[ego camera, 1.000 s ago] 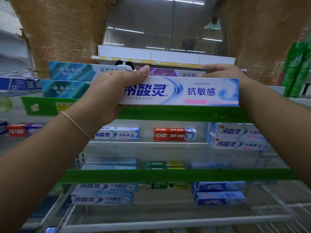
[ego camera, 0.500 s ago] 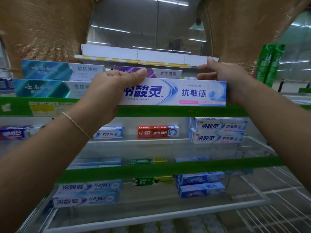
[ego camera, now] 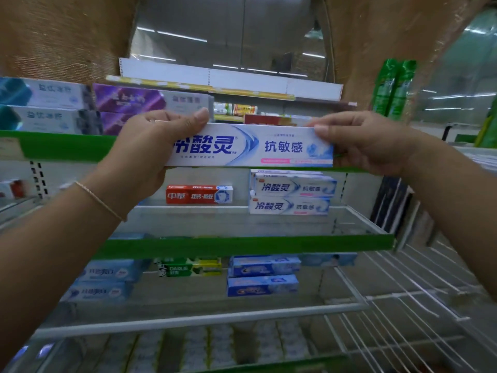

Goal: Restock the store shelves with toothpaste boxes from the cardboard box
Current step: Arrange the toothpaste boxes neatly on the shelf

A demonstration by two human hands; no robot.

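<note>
Stacking at ten o'clock, two pale boxes [ego camera: 51, 106] sit one on the other on the top shelf [ego camera: 67, 146], its green lip running across the view; two purple boxes [ego camera: 139, 103] stand just beside them to the right. The left hand [ego camera: 150, 154] reaches up from eight o'clock, a thin bracelet [ego camera: 99, 201] round its wrist, thumb curled over the top edge and fingers wrapped behind the left end of the white toothpaste box [ego camera: 252, 145]. That box lies level and lengthwise at the centre, printed face toward the camera, in front of the green lip; whether it touches the shelf cannot be told. The right hand [ego camera: 368, 144], coming from four o'clock, pinches the box's right end, thumb on the front near the top corner, fingers behind. Behind the box at twelve o'clock a red box [ego camera: 271, 119] and small blurred packs show. On the shelf below, a red-and-white box [ego camera: 199, 194] lies at six o'clock from the held one, and two matching white boxes [ego camera: 291, 196] are stacked to its right. Lower still, blue boxes [ego camera: 263, 275] and a green box [ego camera: 191, 269] lie on the next shelf. Green bottles [ego camera: 394, 87] stand at two o'clock.
</note>
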